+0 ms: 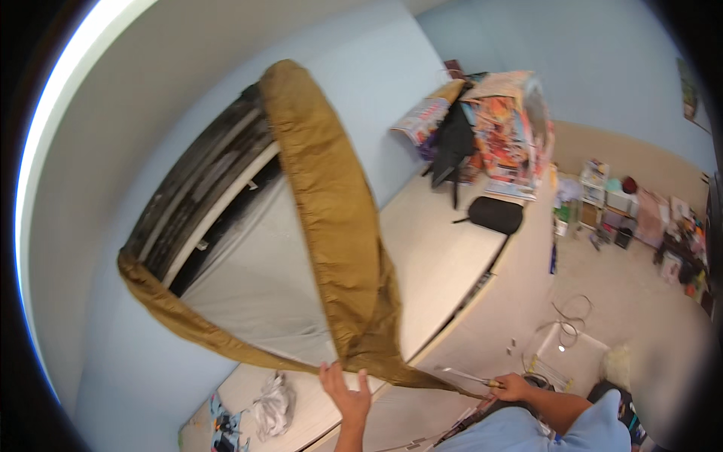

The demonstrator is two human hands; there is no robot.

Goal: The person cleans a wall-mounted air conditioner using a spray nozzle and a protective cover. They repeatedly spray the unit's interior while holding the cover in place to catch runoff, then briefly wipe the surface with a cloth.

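Note:
A mustard-brown fabric cleaning cover (331, 203) hangs round a long, dark, opened unit (199, 181) high on the wall, which looks like an air conditioner. The cover's grey lining (263, 264) shows between its brown edges, and below it narrows into a tail pointing right. My left hand (348, 395), fingers apart, touches the cover's lower edge where the brown bands meet. Lower right, my right hand (514, 387) is closed round the handle of a tool with a thin metal shaft (463, 375); its exact kind is unclear. The tail's end lies close beside that hand.
Below the unit runs a pale cabinet top (422, 256). On it are a black pouch (497, 215), a colourful printed bag (504, 120), a black bag (452, 143) and a crumpled plastic bag (273, 407). A cable (574, 309) and white tray (565, 350) lie on the floor, right.

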